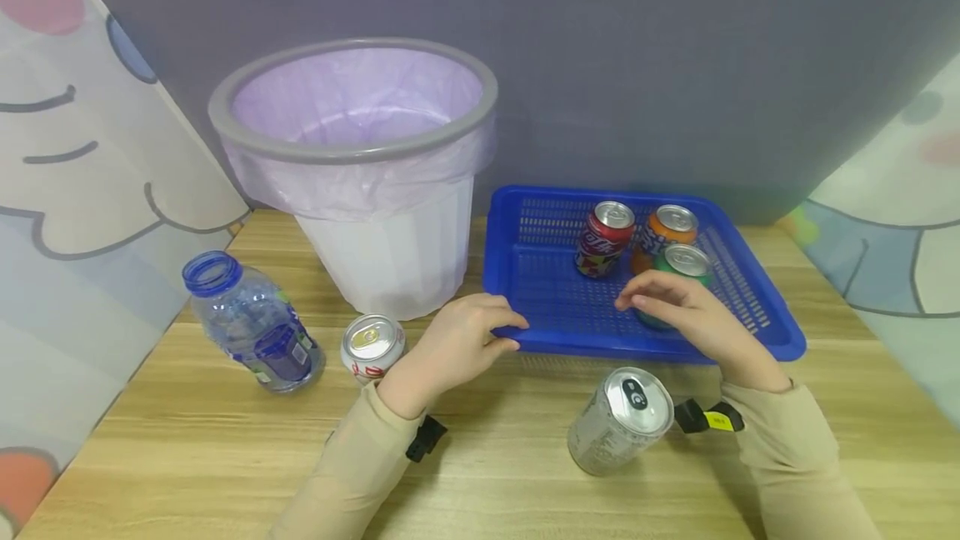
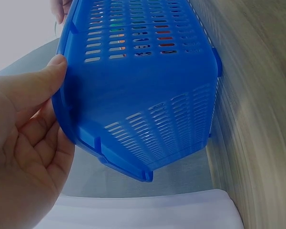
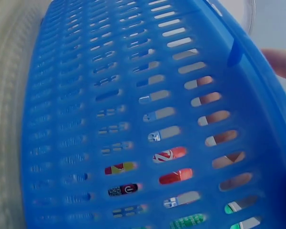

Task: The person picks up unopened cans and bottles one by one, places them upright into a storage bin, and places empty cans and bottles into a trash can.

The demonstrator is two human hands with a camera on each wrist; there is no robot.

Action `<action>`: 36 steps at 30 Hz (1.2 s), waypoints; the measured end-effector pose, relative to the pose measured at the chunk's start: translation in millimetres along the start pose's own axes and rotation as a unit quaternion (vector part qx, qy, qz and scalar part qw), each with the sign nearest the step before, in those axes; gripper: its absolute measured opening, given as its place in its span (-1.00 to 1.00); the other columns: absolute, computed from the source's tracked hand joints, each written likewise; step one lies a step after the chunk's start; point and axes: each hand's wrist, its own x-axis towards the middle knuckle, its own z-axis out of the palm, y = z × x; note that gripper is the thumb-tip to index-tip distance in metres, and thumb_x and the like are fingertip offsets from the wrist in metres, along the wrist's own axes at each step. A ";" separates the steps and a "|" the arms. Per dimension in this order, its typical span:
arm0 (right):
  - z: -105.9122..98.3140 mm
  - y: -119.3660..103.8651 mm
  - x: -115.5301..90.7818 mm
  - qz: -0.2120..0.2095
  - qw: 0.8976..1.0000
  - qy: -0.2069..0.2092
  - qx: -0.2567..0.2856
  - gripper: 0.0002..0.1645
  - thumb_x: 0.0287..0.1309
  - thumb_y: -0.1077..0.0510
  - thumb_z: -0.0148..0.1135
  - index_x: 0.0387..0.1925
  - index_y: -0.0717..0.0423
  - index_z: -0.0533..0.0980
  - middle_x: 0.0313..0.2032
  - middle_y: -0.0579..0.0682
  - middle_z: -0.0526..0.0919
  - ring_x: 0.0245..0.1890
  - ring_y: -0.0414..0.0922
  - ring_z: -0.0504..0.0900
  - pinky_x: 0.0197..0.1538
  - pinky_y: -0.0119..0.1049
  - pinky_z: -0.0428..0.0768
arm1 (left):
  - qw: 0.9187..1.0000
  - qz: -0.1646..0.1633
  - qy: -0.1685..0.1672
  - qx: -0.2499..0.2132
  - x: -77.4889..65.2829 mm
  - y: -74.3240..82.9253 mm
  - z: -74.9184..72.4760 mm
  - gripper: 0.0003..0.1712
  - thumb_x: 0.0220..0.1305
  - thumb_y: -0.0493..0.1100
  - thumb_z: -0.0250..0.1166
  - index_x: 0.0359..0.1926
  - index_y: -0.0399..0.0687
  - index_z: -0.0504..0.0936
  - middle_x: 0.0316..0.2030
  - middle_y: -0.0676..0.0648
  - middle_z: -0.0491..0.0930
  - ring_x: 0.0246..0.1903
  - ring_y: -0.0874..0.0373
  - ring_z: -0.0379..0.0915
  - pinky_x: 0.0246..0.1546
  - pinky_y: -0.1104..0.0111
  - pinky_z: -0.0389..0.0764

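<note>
With thumb and fingers, my left hand [image 1: 461, 344] grips the near-left rim of a blue plastic basket [image 1: 547, 294]. The left wrist view shows the thumb [image 2: 51, 76] over that rim and the fingers curled below it. My right hand [image 1: 690, 311] is over the basket's right part, fingers loosely bent, with nothing between them. Partly hidden behind it is a green can [image 1: 686, 259]. A red-and-purple soda can [image 1: 600, 242] and an orange soda can [image 1: 670, 227] stand upright farther back in the basket. Through the slots, the right wrist view shows parts of the cans.
A silver can [image 1: 621, 423] stands on the wooden table [image 1: 517, 473] before the basket. Left of my left hand are a white can [image 1: 371, 344] and a clear, capless plastic bottle [image 1: 255, 323]. A white bin [image 1: 390, 240] with a purple liner stands behind them, near the grey partition [image 1: 637, 65].
</note>
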 end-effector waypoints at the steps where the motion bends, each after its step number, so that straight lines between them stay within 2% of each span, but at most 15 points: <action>1: 0.1 -0.5 0.2 -0.001 1.000 0.000 0.001 -0.81 0.35 0.30 -0.03 -0.13 0.28 0.49 -0.25 -0.25 0.66 -0.16 -0.36 0.61 -0.09 -0.54 0.53 | 1.000 -0.001 0.001 -0.001 -0.4 0.0 -0.3 -0.77 0.07 -0.21 0.41 -0.19 -0.06 0.71 -0.33 0.07 0.66 -0.26 0.21 0.57 -0.20 0.39 0.59; 8: -0.2 -2.0 2.5 -0.001 1.000 -0.007 -0.008 -0.81 0.34 0.29 -0.02 -0.13 0.27 0.50 -0.24 -0.24 0.67 -0.15 -0.36 0.61 -0.10 -0.51 0.54 | 1.000 -0.006 0.002 0.000 -3.1 0.2 -3.8 -0.77 0.07 -0.21 0.41 -0.19 -0.07 0.71 -0.33 0.07 0.65 -0.27 0.21 0.56 -0.20 0.39 0.59; 13: -3.5 -1.9 0.1 -0.016 1.000 -0.017 0.011 -0.80 0.34 0.34 -0.05 -0.13 0.28 0.49 -0.23 -0.26 0.66 -0.15 -0.35 0.62 -0.06 -0.54 0.53 | 1.000 -0.003 0.003 -0.004 -2.5 0.2 -3.9 -0.77 0.07 -0.22 0.41 -0.19 -0.07 0.71 -0.33 0.07 0.65 -0.26 0.20 0.57 -0.18 0.39 0.59; 18: -7.6 -3.4 -2.0 -0.039 0.998 -0.041 0.030 -0.78 0.32 0.40 -0.09 -0.11 0.30 0.48 -0.20 -0.23 0.66 -0.14 -0.33 0.62 -0.03 -0.55 0.53 | 1.000 -0.003 0.004 -0.004 -1.8 0.3 -3.8 -0.77 0.07 -0.21 0.41 -0.19 -0.06 0.71 -0.32 0.06 0.66 -0.25 0.19 0.58 -0.17 0.38 0.59; 25: -14.4 -7.3 -7.0 -0.053 0.995 -0.084 0.018 -0.74 0.29 0.45 -0.08 -0.07 0.30 0.47 -0.14 -0.17 0.66 -0.08 -0.32 0.61 0.00 -0.54 0.53 | 1.000 -0.005 0.003 -0.001 -1.4 0.0 -3.7 -0.78 0.08 -0.21 0.41 -0.19 -0.06 0.71 -0.32 0.08 0.65 -0.25 0.20 0.57 -0.17 0.39 0.59; 29: -19.2 -7.8 -12.9 -0.104 0.985 -0.139 0.007 -0.64 0.20 0.52 -0.04 0.00 0.27 0.45 -0.06 -0.11 0.63 0.00 -0.30 0.57 0.05 -0.52 0.52 | 1.000 -0.003 0.001 -0.002 -0.6 0.1 -3.0 -0.78 0.08 -0.21 0.41 -0.19 -0.06 0.71 -0.32 0.08 0.66 -0.24 0.20 0.57 -0.16 0.38 0.59; 32: -22.8 -9.3 -17.3 -0.149 0.973 -0.175 -0.034 -0.51 0.09 0.56 0.06 0.06 0.21 0.43 0.00 -0.08 0.59 0.07 -0.30 0.53 0.12 -0.53 0.47 | 1.000 -0.001 -0.001 -0.004 0.0 0.1 -2.8 -0.78 0.08 -0.21 0.40 -0.18 -0.06 0.71 -0.32 0.08 0.66 -0.24 0.20 0.57 -0.16 0.39 0.59; 36: -27.8 -14.3 -22.1 -0.176 0.959 -0.199 -0.097 -0.33 -0.09 0.55 0.20 0.13 0.15 0.39 0.07 -0.08 0.55 0.14 -0.30 0.46 0.20 -0.54 0.39 | 1.000 -0.003 -0.005 -0.005 0.5 -0.4 -2.5 -0.77 0.09 -0.20 0.40 -0.18 -0.05 0.71 -0.31 0.08 0.66 -0.24 0.20 0.57 -0.15 0.39 0.59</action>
